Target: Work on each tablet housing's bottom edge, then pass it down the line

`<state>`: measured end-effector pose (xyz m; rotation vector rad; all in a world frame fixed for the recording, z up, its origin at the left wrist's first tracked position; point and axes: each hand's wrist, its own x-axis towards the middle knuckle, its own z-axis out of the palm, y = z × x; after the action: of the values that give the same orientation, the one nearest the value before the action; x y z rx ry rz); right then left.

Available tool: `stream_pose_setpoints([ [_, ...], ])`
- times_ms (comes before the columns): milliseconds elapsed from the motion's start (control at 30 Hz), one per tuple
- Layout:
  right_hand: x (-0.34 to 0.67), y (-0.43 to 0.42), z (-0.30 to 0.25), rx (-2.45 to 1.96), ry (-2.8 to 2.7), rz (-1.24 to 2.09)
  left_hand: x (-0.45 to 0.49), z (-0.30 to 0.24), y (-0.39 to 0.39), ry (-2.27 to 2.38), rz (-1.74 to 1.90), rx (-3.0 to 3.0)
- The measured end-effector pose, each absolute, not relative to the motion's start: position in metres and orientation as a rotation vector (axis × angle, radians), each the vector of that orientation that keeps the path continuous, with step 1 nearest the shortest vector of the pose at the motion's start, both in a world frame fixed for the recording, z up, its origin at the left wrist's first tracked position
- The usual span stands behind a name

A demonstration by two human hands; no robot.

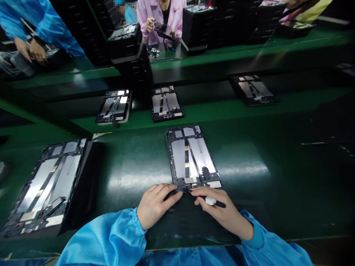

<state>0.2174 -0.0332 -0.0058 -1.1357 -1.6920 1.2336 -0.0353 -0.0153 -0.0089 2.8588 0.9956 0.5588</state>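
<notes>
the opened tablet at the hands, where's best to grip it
The opened tablet is probably best gripped by its long outer edges, from left and right: it lies flat, inner parts exposed on top, most of both edges uncovered.

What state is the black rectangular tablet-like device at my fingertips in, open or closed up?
Open: the black rectangular tablet-like device lies uncovered, its flat silver panels and dark ribbon strip exposed on the upper side.

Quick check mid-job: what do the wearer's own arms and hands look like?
Both arms wear loose, shiny bright-blue sleeves. The left cuff is gathered; the right cuff is a smoother, darker blue band. The left hand and right hand are ungloved.
</notes>
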Motion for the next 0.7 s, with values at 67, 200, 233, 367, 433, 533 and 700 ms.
stream_pose_setpoints([
  [67,0.217,-0.031,-0.004,-1.115,-1.739,1.231,-0.033,-0.010,-0.014,0.987,0.587,2.858],
  [200,0.216,-0.031,-0.001,-1.163,-1.707,1.320,-0.036,-0.010,-0.014,0.973,0.663,2.815],
  [233,0.216,-0.033,-0.001,-1.201,-1.657,1.358,-0.040,-0.008,-0.015,0.969,0.678,2.796],
  [367,0.228,-0.043,-0.008,-1.338,-1.417,1.392,-0.060,0.000,-0.032,0.977,0.656,2.759],
  [433,0.242,-0.046,-0.013,-1.357,-1.358,1.367,-0.063,0.001,-0.045,0.992,0.575,2.772],
  [533,0.267,-0.046,-0.018,-1.403,-1.342,1.371,-0.053,-0.004,-0.061,0.968,0.492,2.784],
  [700,0.274,-0.040,-0.005,-1.501,-1.391,1.458,-0.034,-0.009,-0.061,0.872,0.484,2.771],
])
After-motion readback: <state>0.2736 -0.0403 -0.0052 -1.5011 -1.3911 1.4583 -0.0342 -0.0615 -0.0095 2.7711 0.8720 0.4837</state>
